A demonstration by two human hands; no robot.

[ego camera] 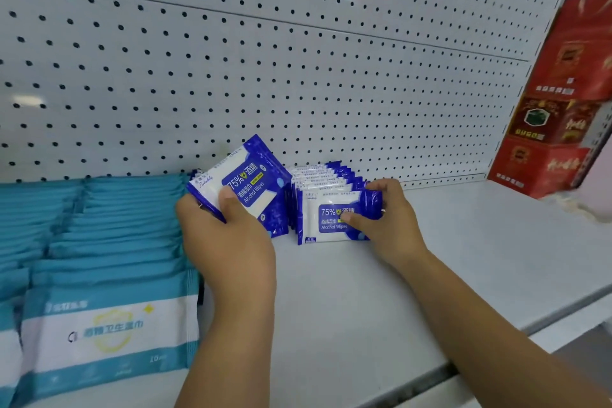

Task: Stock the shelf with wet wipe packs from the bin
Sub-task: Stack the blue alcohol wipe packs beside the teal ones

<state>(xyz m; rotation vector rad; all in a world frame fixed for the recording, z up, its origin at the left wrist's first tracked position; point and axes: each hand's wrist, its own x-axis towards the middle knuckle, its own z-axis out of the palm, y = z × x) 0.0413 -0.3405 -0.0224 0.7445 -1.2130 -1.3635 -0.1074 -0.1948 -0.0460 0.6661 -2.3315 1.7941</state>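
The left hand [228, 235] grips a tilted blue wipe pack [245, 185], while the right hand [384, 219] pinches the front pack [334, 219] of an upright row [324, 175] on the white shelf [430, 258]. Teal packs [109, 242] fill the shelf's left side; red boxes [556, 109] stand stacked far right.

A pale grey shelf [364, 291] runs left to right, backed by a white pegboard panel [298, 76]. At the left, teal packs [109, 242] stand on edge in tight rows from the near edge to the far back. At centre far, a row of blue packs [331, 175] stands upright against the panel; the front pack [326, 214] faces forward, pinched by the right hand [390, 219]. Just left of the row, a tilted blue pack [251, 179] is in the grip of the left hand [228, 242]; whether it touches the shelf cannot be told. At the far right, red boxes [543, 169] are stacked.
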